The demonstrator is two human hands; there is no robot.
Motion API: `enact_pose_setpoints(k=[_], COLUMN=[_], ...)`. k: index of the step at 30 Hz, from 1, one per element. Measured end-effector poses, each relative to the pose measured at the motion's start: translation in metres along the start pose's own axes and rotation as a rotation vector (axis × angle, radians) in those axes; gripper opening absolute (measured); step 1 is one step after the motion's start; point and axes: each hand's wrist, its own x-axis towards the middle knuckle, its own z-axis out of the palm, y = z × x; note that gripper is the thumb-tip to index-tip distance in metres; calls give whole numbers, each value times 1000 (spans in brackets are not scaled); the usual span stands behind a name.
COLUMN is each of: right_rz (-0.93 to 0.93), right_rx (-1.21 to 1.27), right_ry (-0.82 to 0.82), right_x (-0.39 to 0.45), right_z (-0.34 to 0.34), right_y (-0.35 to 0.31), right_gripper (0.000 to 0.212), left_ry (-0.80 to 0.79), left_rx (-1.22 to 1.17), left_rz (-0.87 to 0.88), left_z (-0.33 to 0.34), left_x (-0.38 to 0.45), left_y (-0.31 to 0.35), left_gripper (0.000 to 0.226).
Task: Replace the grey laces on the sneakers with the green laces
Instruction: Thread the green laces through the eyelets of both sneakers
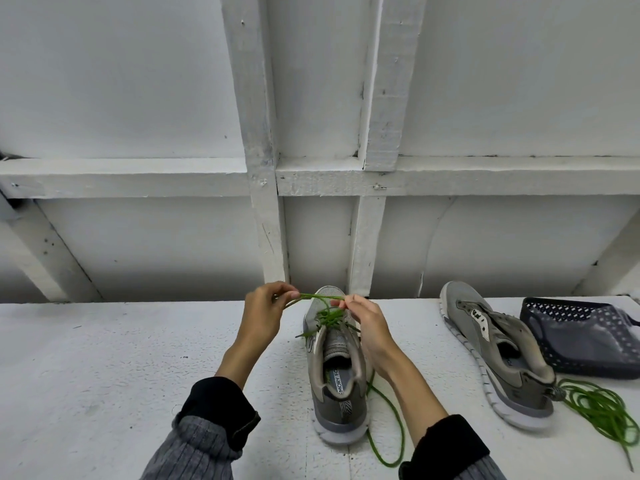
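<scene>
Left hand (pixel 265 308) pinches green lace (pixel 327 317) with fingertips; right hand (pixel 362 315) pinches other part of same lace — short bit pulled tight between them, above toe end of near sneaker (pixel 334 362). Lace crosses through top holes; long loose end trails beside heel on white table (pixel 104 375). Second sneaker (pixel 498 355) sits well apart at right, no lace in it, spare green lace (pixel 602 407) piled by its heel, dark mesh basket (pixel 581 336) behind. Risk — pull too hard and one end slips back out of hole; loose end could snag under shoe.
</scene>
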Motion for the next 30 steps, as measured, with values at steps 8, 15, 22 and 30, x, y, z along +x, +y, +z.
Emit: enact_pose_setpoints(k=[8, 15, 22, 30], right_rz=[77, 195, 244, 204], right_rx=[143, 531, 788, 749], right_ry=[73, 221, 237, 187], right_x=[5, 8, 11, 6], right_z=[1, 5, 0, -2], right_y=[15, 23, 28, 24], right_gripper=[25, 23, 29, 27], left_ry=[104, -49, -75, 23], left_rx=[292, -544, 39, -465], left_rz=[-33, -459, -159, -219], left_z=[-12, -32, -40, -31], left_x=[-4, 7, 14, 21], left_y=[-27, -27, -10, 23], left_gripper=[25, 36, 35, 32])
